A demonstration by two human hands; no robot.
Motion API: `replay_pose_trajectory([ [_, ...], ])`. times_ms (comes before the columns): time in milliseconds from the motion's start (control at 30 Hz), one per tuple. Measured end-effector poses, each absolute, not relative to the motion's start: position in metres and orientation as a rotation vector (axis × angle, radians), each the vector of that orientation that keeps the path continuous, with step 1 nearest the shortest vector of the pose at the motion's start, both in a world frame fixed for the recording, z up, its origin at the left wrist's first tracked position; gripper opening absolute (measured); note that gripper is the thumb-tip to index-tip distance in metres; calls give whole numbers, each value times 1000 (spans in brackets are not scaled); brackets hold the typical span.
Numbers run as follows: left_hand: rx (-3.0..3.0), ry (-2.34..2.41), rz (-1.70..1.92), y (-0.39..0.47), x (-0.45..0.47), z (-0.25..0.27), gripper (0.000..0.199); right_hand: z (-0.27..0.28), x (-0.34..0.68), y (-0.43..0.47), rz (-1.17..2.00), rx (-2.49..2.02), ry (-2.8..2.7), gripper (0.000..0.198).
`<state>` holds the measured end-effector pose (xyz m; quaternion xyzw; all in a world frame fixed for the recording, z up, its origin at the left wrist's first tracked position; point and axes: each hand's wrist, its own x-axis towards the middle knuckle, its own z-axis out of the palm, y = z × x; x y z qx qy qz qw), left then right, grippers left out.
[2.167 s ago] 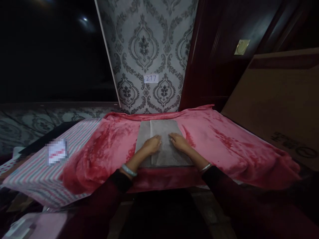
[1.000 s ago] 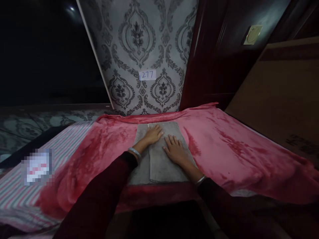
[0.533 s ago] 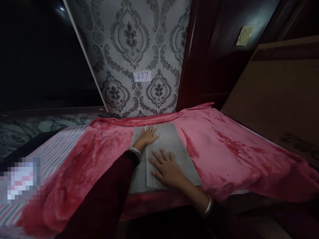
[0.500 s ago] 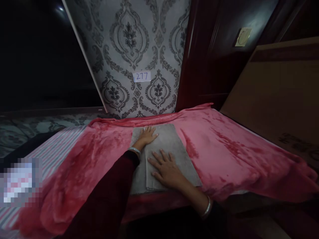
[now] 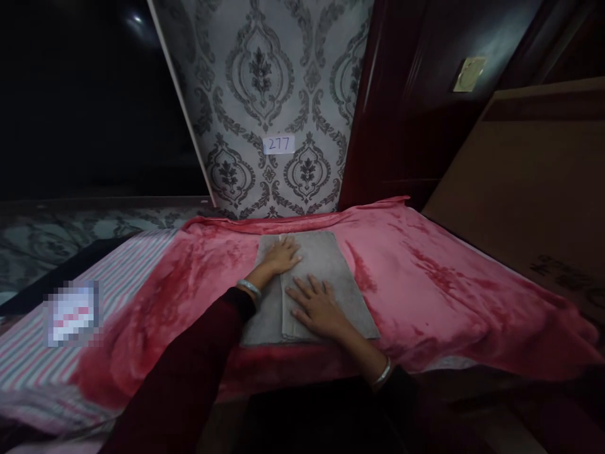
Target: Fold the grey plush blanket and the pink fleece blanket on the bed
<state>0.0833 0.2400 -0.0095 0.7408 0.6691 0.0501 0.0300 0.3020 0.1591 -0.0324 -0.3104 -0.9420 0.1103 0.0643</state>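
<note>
Gray folded cloth: positioned on the pink plush blanket, at the middle of the work area. Its upper layer ends in a straight edge running from the far side to the near side; a narrower strip of the lower layer lies exposed to the left of this edge.

Left hand: placed palm down at the far end of the gray folded cloth, across the layer edge. Its fingers are released, extended and fanned out on the fabric. A silver-toned bracelet encircles the wrist, next to a dark sleeve.

Right hand: placed palm down on the upper layer, closer to the person than the left hand. Its fingers are likewise released and spread, tips directed toward the far left. The two hands are near each other but apart. A second bracelet encircles this wrist.

Surroundings: striped fabric extends from beneath the blanket on the left and carries a pixelated item whose details are obscured. Behind the blanket, a paper label marked "277" is fixed to damask-patterned wallpaper. A cardboard box stands at the right.
</note>
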Motion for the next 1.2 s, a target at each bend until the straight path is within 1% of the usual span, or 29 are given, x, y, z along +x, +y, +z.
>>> replay_pose_trajectory([
  [100,2369,1966,155,214,85,-22,63,-34,301,159,282,-928,-2852,57],
  [200,2346,2009,186,202,91,-29,62,-34,301,155,246,-939,-2857,56],
  [300,2329,2024,186,198,97,-23,62,-36,307,140,212,-934,-2869,58],
  [433,2316,2023,143,178,102,-14,62,-49,328,108,168,-879,-2838,66],
  [533,2417,1867,107,135,103,-17,61,-63,356,91,164,-842,-2780,68],
  [600,2498,1719,117,97,106,-24,63,-73,378,91,184,-784,-2735,64],
  [667,2573,1627,168,61,113,-34,70,-84,402,99,191,-785,-2628,58],
  [733,2620,1655,225,36,121,-42,77,-95,422,113,180,-873,-2466,56],
  [767,2629,1699,243,29,126,-45,76,-99,431,121,176,-929,-2391,59],
  [867,2624,1831,272,24,138,-48,62,-108,446,138,188,-1024,-2298,69],
  [933,2619,1879,291,29,143,-47,52,-108,449,143,201,-1016,-2303,71],
  [1000,2625,1916,297,33,147,-46,47,-108,449,145,201,-989,-2312,71],
  [1100,2652,1960,256,34,153,-48,50,-109,448,144,156,-965,-2316,67],
  [1200,2646,2004,211,33,157,-51,57,-112,448,143,128,-918,-2276,53],
])
